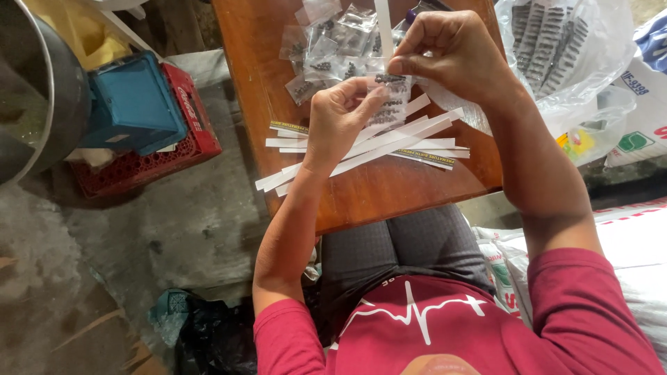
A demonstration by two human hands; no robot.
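Small clear plastic packet of dark metal pieces [390,94], that's what both hands are on, held up just over the brown wooden counter [368,194]. Left hand [338,118] grips it from below, fingers curled shut around its lower part, thumb pressing the front. Right hand [451,52] comes in from above and to the right, fingertips pinched on the packet's top edge. So the hands are close together, both clamped on the same packet, and it sits right between them. Its long axis runs roughly up and away from the person, and the dark pieces inside lie in short rows across it.

Directly beneath, white paper strips [389,146] lie fanned on the counter, long axes mostly slanting left to right. Beyond the hands, towards the far edge, a pile of filled clear packets [326,48] is heaped together, each holding a small dark cluster. Off to the right, a big clear plastic bag [556,48] holds long rows of the same dark pieces, nearer the right hand. Left of the counter, down on the floor, a blue plastic box [132,104] sits in a red plastic crate [139,167].
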